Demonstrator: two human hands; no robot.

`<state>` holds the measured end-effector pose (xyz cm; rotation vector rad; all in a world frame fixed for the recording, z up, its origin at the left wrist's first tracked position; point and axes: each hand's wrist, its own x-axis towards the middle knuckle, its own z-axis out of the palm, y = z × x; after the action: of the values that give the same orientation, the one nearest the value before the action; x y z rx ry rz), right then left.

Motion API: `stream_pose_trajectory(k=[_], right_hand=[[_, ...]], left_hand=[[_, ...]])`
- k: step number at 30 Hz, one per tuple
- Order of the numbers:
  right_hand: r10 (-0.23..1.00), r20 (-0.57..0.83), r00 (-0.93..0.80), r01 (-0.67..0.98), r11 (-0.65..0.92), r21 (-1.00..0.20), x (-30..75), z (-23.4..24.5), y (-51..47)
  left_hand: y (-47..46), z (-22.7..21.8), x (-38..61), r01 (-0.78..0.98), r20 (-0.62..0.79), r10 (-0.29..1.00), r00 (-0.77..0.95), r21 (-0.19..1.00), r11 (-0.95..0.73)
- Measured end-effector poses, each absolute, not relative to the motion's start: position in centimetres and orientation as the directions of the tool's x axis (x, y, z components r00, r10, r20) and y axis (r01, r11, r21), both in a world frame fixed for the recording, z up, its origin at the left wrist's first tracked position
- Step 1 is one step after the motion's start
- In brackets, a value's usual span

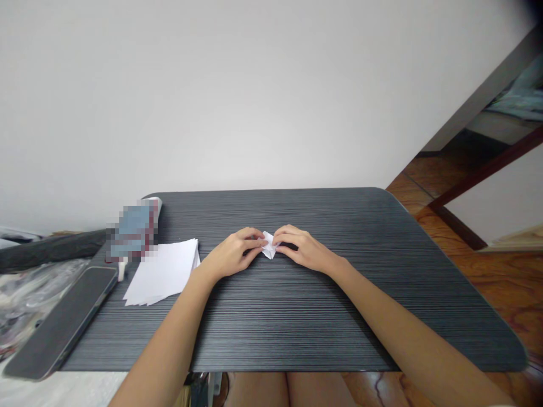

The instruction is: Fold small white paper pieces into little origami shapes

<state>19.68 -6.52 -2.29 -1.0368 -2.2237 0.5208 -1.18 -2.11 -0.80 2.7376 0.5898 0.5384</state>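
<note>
A small folded piece of white paper is held low over the middle of the dark table. From its left side my left hand pinches it, fingers closed on the edge. On the opposite side my right hand grips it between thumb and fingers. Creases and a pointed lower corner show between the hands; the paper's side edges are hidden under my fingertips.
A stack of white paper sheets lies left of my left forearm. Behind it sits a pixelated object. A dark flat phone-like slab rests along the left edge of the striped table. A white wall rises behind.
</note>
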Motion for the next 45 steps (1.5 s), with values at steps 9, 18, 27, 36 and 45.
stream_pose_trajectory(k=[9,18,27,36,45], right_hand=[[0.776,0.435,-0.456,0.540,0.630,-0.558,19.6,-2.5,-6.6],[0.859,0.427,-0.282,0.528,0.510,-0.679,19.2,-3.0,-6.2],[0.966,0.257,-0.038,0.413,0.249,-0.876,19.5,-3.8,-5.3],[0.985,0.151,0.086,0.129,0.140,-0.982,18.9,-4.1,-5.3],[0.989,0.113,0.099,-0.093,0.122,-0.988,18.7,-3.0,-5.4]], left_hand=[[-2.3,-2.0,-0.8,0.321,0.389,0.377,0.840,0.203,-0.925],[-2.7,-3.0,-0.3,0.404,0.489,0.580,0.651,0.424,-0.811],[-2.6,-2.5,0.2,0.388,0.504,0.662,0.555,0.547,-0.742],[-3.5,-2.0,1.3,0.265,0.287,0.898,0.333,0.886,-0.381],[-3.8,-1.4,1.3,0.199,0.285,0.930,0.233,0.922,-0.333]])
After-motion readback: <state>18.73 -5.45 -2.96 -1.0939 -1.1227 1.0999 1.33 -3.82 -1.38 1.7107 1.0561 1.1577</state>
